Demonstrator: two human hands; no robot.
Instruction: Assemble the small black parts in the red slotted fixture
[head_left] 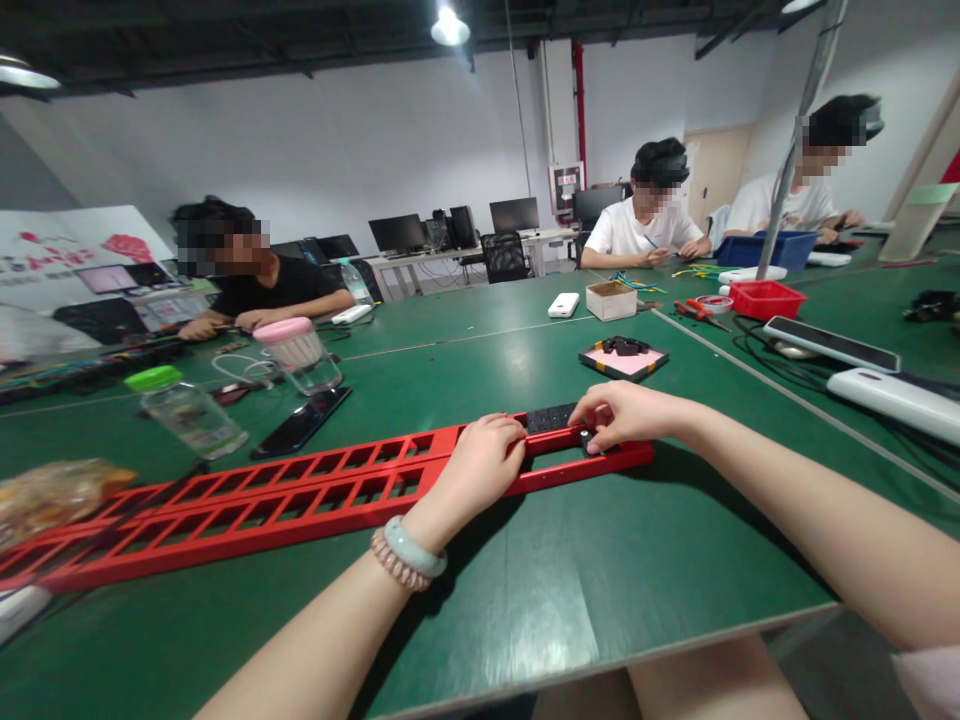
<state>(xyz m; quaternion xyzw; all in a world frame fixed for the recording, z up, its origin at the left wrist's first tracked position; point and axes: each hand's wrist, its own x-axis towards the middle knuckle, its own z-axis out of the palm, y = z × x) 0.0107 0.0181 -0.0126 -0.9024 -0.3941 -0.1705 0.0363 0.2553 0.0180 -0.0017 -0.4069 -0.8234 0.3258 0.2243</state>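
A long red metal rail [300,495] with several rectangular cut-outs lies across the green table [570,590]. My left hand [484,465] rests on top of the rail near its right end, fingers curled over it and gripping it. My right hand [619,412] is at the rail's right end, fingertips pinched on a small black part [587,438] seated in the rail. Beside it a row of black parts [550,417] sits in the rail's slots. A bracelet and a bead band circle my left wrist.
A pink tray with black parts [624,358] lies just beyond the rail. Two lidded jars [298,355] and a dark phone [301,422] stand at left. A cardboard box [611,299], red bin [766,298] and white devices [896,395] are at right. Three people sit at the far side.
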